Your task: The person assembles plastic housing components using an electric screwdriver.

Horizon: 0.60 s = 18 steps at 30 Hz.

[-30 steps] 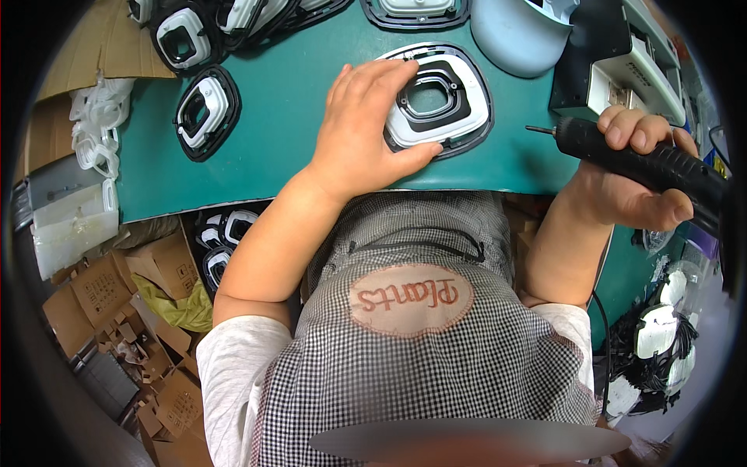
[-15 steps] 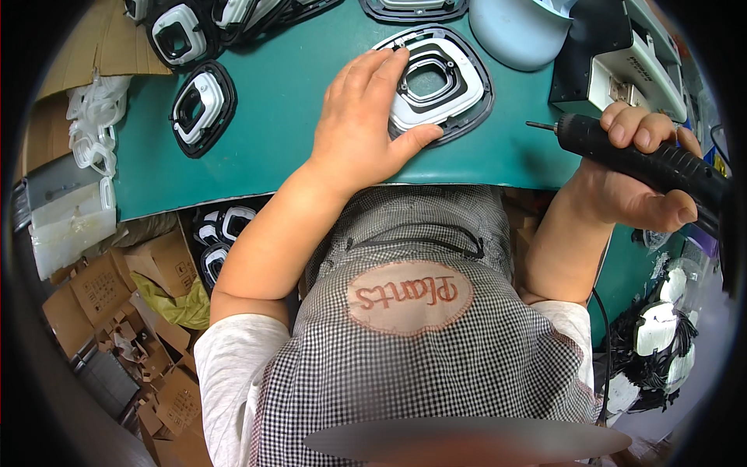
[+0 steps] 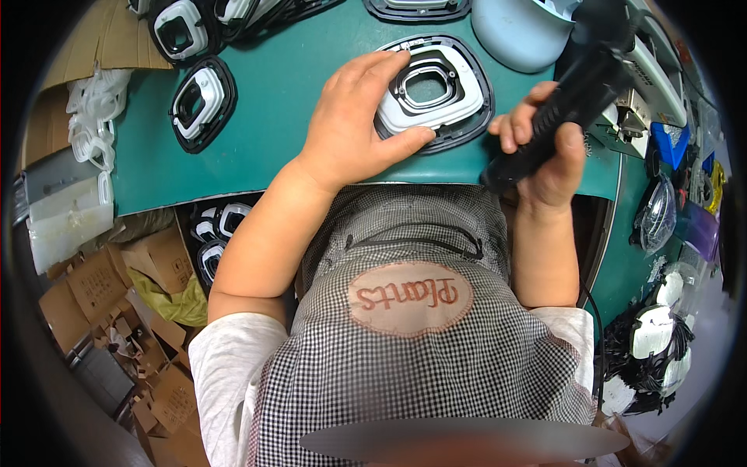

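On the green tabletop (image 3: 288, 101) lies a plastic frame (image 3: 467, 97), white over a black rim, with a squarish opening. My left hand (image 3: 350, 128) holds its left side, fingers over the far edge and thumb on the near edge. Just right of the frame, my right hand (image 3: 556, 159) grips a black electric screwdriver (image 3: 556, 109). The tool slants, one end low beside the frame and the other up to the right; its bit cannot be made out.
Similar frames lie at the back left, including a lone frame (image 3: 204, 103). A light blue bowl (image 3: 517, 35) stands behind on the right, near a black-and-white box-shaped device (image 3: 654, 78). White parts with black cables (image 3: 654, 331) lie at lower right. Cardboard boxes (image 3: 156, 261) sit at lower left.
My right hand has moved left toward the frame, and the screwdriver has swung from nearly level to steeply slanted. The frame has shifted slightly nearer under my left hand.
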Motion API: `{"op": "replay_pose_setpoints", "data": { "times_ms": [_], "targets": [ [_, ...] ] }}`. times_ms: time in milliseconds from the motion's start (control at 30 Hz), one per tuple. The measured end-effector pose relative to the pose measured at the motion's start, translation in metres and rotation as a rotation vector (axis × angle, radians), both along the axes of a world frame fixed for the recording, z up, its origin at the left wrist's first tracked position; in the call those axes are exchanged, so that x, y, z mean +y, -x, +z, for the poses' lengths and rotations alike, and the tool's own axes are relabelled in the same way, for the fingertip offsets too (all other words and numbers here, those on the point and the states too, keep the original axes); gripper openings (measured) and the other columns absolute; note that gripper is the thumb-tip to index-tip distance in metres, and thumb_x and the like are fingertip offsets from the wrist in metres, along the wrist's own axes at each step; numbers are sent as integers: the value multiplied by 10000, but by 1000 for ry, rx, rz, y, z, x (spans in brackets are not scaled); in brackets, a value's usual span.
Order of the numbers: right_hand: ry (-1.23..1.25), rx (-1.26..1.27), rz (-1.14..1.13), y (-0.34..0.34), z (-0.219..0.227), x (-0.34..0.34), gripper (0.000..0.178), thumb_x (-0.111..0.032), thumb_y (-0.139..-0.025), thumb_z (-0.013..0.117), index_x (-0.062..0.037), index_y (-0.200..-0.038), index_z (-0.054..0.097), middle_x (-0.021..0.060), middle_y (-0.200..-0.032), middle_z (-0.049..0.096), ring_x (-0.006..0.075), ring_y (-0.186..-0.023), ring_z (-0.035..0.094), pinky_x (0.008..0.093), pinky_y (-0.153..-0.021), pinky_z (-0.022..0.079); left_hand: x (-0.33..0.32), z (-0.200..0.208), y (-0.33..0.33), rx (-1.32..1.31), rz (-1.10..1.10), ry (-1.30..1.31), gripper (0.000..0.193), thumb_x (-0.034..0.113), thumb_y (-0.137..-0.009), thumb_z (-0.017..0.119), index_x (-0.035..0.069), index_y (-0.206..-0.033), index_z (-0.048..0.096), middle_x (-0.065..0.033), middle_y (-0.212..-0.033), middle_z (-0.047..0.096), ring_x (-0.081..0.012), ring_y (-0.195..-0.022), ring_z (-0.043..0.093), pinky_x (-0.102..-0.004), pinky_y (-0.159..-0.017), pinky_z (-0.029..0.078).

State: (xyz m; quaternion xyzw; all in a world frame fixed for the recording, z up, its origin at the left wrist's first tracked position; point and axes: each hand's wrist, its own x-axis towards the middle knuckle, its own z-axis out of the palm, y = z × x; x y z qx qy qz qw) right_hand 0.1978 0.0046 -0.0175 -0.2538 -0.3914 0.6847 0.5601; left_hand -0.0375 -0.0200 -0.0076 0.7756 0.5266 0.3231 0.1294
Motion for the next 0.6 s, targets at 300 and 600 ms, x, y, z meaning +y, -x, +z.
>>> {"op": "replay_pose_setpoints", "data": {
  "times_ms": [300, 600],
  "targets": [
    [59, 78, 63, 4, -11, -2, 531, -493, -865, 554, -16, -1086, 483, 56, -665, 535, 155, -582, 541, 408, -924, 424, -5, -1, -6, 26, 69, -26, 721, 319, -657, 783, 27, -1259, 512, -184, -1251, 518, -338, -1144, 499, -414, -981, 397],
    [48, 41, 104, 3, -9, -3, 540, -518, -901, 495, -29, -1131, 480, 17, -670, 477, 117, -560, 496, 462, -994, 384, -6, -7, -12, 18, 108, -86, 481, 365, -635, 801, 108, -1008, 639, -184, -1198, 495, -357, -1064, 512, -449, -912, 428]
  ]
}}
